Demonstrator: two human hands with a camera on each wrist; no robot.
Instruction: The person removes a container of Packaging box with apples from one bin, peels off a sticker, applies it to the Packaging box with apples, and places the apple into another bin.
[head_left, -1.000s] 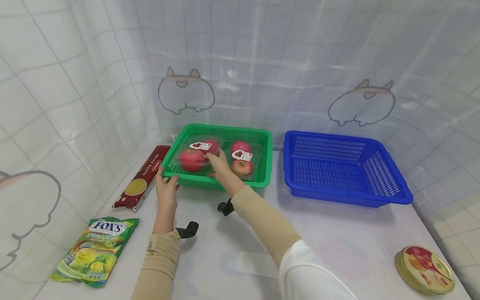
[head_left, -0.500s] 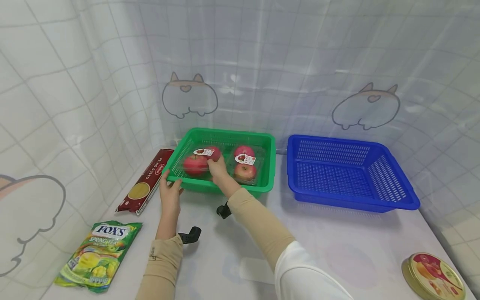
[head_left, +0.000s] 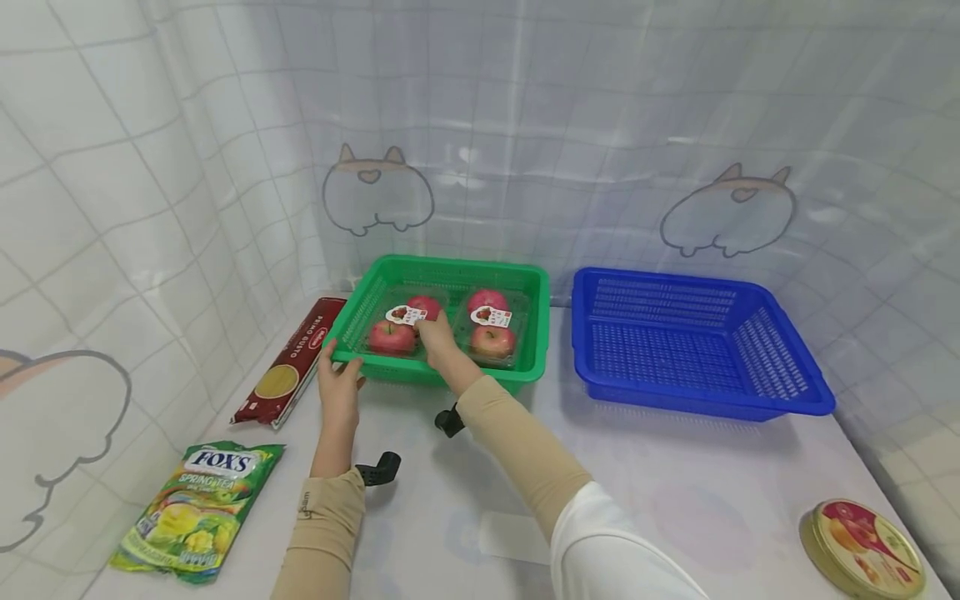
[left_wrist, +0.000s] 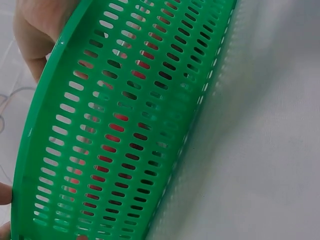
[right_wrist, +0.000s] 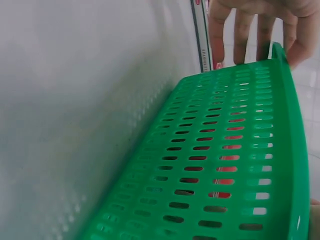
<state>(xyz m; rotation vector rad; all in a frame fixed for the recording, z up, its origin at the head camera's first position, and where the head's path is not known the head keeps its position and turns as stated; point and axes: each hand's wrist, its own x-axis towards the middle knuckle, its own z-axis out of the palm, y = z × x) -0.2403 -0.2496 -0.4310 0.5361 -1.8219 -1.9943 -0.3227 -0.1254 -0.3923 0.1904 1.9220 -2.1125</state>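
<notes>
Since a second ago the left-hand clear apple pack [head_left: 396,327] has come down from a tilted lift and now lies flat in the green basket [head_left: 525,287], level with the second apple pack [head_left: 491,330] to its right. Judging by this, the placing step is at its end.

In the head view the right hand [head_left: 438,339] lies over the near inner edge of the left-hand pack, fingers on or just above the plastic; whether they pinch it or only rest there cannot be told. The left hand [head_left: 339,385] is at the basket's near left corner, thumb over the rim, steadying it; the left wrist view shows a thumb [left_wrist: 37,30] against that rim [left_wrist: 50,115].

Left of the basket lies a dark red pasta packet [head_left: 291,362], and nearer, a green Fox's sweets bag [head_left: 197,507]. To the right stands a blue basket [head_left: 787,362], and at the near right corner of the worktop [head_left: 675,492] a round tin [head_left: 861,548].

The next move probably calls for lifting the fingers off without dragging the pack.
</notes>
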